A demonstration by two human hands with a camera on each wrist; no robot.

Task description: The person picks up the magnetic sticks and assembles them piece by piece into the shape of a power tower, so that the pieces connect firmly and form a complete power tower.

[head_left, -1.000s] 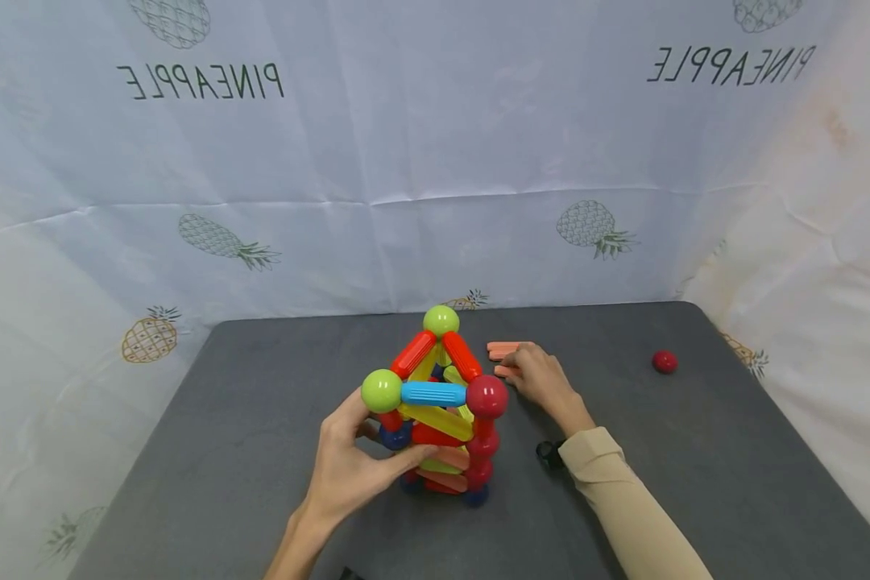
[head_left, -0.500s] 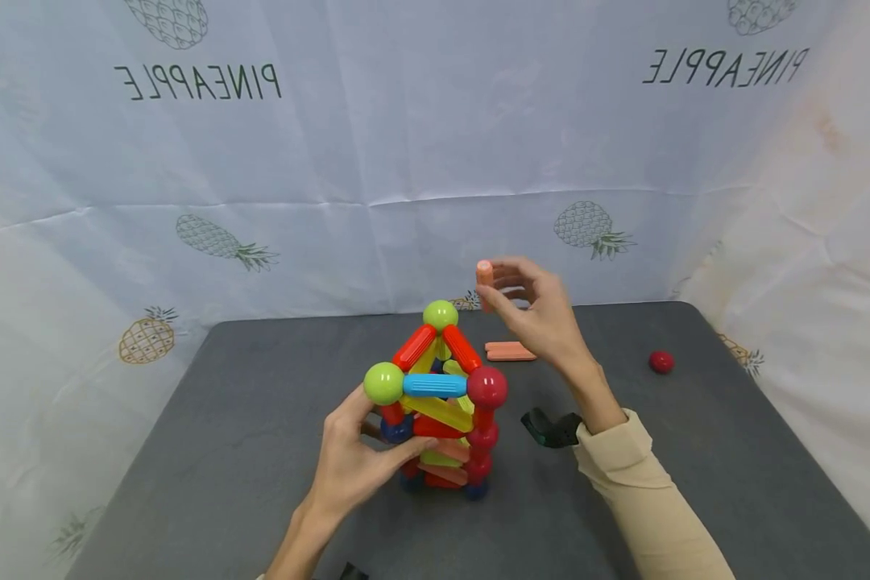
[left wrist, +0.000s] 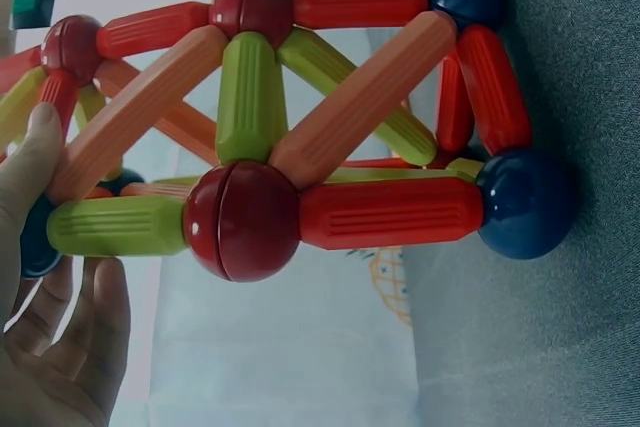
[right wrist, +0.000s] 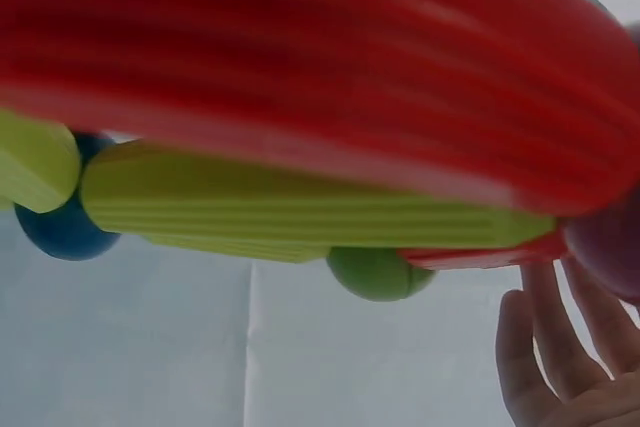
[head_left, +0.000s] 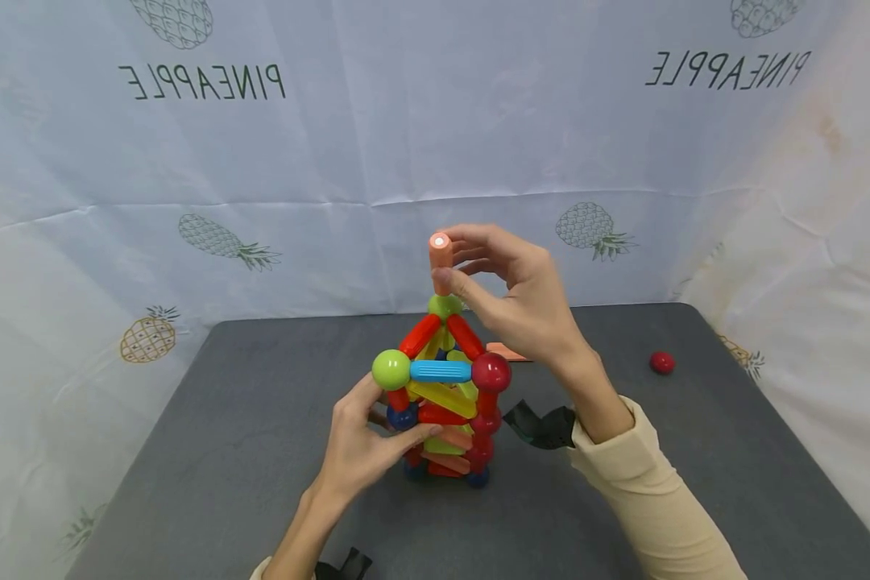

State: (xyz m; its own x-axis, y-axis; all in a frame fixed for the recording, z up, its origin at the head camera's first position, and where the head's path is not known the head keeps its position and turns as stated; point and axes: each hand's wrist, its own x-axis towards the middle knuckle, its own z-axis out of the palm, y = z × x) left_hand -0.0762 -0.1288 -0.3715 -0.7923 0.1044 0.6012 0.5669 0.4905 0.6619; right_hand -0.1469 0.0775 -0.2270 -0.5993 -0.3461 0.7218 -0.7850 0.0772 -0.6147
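Note:
A tower of magnetic sticks and balls [head_left: 441,371] stands on the table, in red, yellow, green, blue and orange pieces. Around its left side, at mid height, my left hand [head_left: 358,451] holds it with thumb in front and fingers behind. In the left wrist view, the thumb and fingers [left wrist: 100,327] lie at the tower's upper part, beside an orange diagonal stick [left wrist: 370,97]. My right hand [head_left: 518,290] pinches an orange magnetic stick [head_left: 441,259] upright. Its lower end is at the topmost green ball [head_left: 445,306]; whether they touch I cannot tell.
Behind the right forearm, orange sticks [head_left: 507,352] lie on the dark table [head_left: 261,403], partly hidden. Farther right is a loose red ball [head_left: 662,362]. A pineapple-printed cloth [head_left: 377,145] hangs behind the table. Dark straps [head_left: 540,427] hang at the wrists.
My right hand took an orange stick from the table, lifted it, turned it upright and carried it left over the tower's top. My left hand kept its hold on the tower.

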